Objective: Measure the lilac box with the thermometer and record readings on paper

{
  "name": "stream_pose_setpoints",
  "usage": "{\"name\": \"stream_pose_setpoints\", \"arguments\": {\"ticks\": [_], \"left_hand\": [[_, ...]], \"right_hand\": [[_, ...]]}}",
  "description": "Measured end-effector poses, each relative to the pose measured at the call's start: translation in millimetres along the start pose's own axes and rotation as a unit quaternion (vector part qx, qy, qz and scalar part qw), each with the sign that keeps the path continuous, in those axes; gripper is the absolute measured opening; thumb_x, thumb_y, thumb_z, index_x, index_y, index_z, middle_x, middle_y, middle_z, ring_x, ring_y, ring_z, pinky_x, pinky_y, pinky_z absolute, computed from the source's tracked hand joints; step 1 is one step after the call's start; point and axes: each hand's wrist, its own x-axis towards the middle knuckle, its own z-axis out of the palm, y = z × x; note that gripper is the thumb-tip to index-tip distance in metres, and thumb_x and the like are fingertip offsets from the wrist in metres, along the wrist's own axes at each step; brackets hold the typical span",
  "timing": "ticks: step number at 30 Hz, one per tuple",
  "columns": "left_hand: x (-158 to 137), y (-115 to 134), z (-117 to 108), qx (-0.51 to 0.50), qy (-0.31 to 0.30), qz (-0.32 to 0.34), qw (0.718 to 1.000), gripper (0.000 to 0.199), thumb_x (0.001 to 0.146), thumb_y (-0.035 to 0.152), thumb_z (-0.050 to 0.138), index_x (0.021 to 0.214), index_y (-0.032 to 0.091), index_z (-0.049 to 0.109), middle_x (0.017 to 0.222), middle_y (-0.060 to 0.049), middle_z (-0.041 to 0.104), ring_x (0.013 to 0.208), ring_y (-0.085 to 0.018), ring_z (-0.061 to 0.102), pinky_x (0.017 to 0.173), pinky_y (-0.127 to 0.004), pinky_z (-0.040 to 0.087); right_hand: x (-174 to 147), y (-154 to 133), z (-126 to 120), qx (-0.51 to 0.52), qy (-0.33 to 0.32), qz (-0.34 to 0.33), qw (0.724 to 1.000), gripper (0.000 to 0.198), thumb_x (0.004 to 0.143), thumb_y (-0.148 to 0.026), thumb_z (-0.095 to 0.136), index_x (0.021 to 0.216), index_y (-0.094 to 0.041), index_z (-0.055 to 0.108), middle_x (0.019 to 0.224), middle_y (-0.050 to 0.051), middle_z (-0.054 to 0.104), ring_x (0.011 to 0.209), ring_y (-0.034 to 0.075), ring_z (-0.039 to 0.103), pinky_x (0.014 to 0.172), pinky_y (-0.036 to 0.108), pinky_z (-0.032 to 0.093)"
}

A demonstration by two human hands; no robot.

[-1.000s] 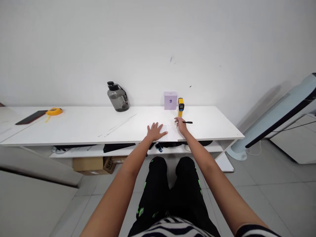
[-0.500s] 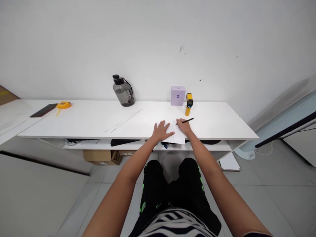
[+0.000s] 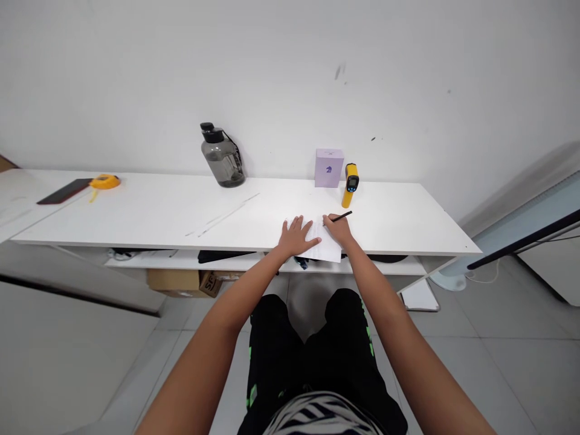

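My left hand (image 3: 296, 237) lies flat with fingers spread, pressing on the left part of a white sheet of paper (image 3: 327, 250). The sheet rests on the white table and its near edge hangs over the front. Closed around a black pen (image 3: 343, 215), my right hand (image 3: 338, 228) rests on the paper's right side, the pen slanting up to the right. Its tip is near the sheet's upper part; any marks are too small to read. Behind the hands stand a lilac box (image 3: 328, 168) and a yellow infrared thermometer (image 3: 350, 186).
A grey water jug (image 3: 223, 158) stands against the wall. An orange tape measure (image 3: 105, 181) and a dark flat object (image 3: 65, 191) lie at the left of the white table (image 3: 149, 211). Under it are a shelf and a cardboard box (image 3: 174, 282).
The view has shifted slightly, so the things on the table appear a little higher. My right hand's pen has changed its slant slightly; my left hand stays on the paper.
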Motion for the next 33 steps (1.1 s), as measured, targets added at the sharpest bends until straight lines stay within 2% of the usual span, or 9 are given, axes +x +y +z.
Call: {"name": "stream_pose_setpoints", "arguments": {"ticks": [8, 19, 26, 33], "left_hand": [[-0.7, 0.6, -2.3, -0.004, -0.002, -0.001, 1.000, 0.097, 0.088, 0.085, 0.019, 0.165, 0.025, 0.023, 0.174, -0.010, 0.008, 0.162, -0.033, 0.005, 0.128, -0.059, 0.002], [-0.6, 1.0, -1.3, -0.007, -0.001, 0.002, 1.000, 0.097, 0.088, 0.085, 0.020, 0.165, 0.024, 0.023, 0.174, -0.013, 0.008, 0.162, -0.032, 0.004, 0.127, -0.060, 0.002], [-0.7, 1.7, -1.8, -0.009, -0.001, 0.003, 1.000, 0.097, 0.089, 0.084, 0.019, 0.165, 0.024, 0.023, 0.174, -0.013, 0.008, 0.162, -0.032, 0.004, 0.127, -0.061, 0.002], [-1.1, 2.6, -1.3, -0.015, 0.003, 0.002, 1.000, 0.098, 0.088, 0.085, 0.018, 0.164, 0.024, 0.024, 0.174, -0.012, 0.008, 0.162, -0.032, 0.005, 0.128, -0.060, 0.002]], "right_hand": [[-1.4, -3.5, -2.1, 0.005, -0.016, 0.005, 1.000, 0.030, 0.079, -0.041, 0.053, 0.056, -0.022, 0.056, 0.061, 0.000, 0.061, 0.069, 0.018, 0.055, 0.070, 0.031, 0.043], [-1.4, -0.2, -0.1, -0.005, 0.018, 0.002, 1.000, 0.030, 0.080, -0.040, 0.053, 0.056, -0.023, 0.050, 0.059, -0.001, 0.057, 0.068, 0.017, 0.051, 0.069, 0.031, 0.041], [-1.7, -2.0, -2.5, 0.010, -0.008, 0.005, 1.000, 0.029, 0.078, -0.039, 0.054, 0.054, -0.023, 0.051, 0.060, -0.001, 0.058, 0.067, 0.017, 0.051, 0.068, 0.031, 0.041], [-2.4, -2.8, -1.9, 0.007, 0.010, 0.007, 1.000, 0.031, 0.081, -0.039, 0.054, 0.054, -0.023, 0.050, 0.059, -0.001, 0.056, 0.066, 0.017, 0.049, 0.067, 0.032, 0.040]]}}
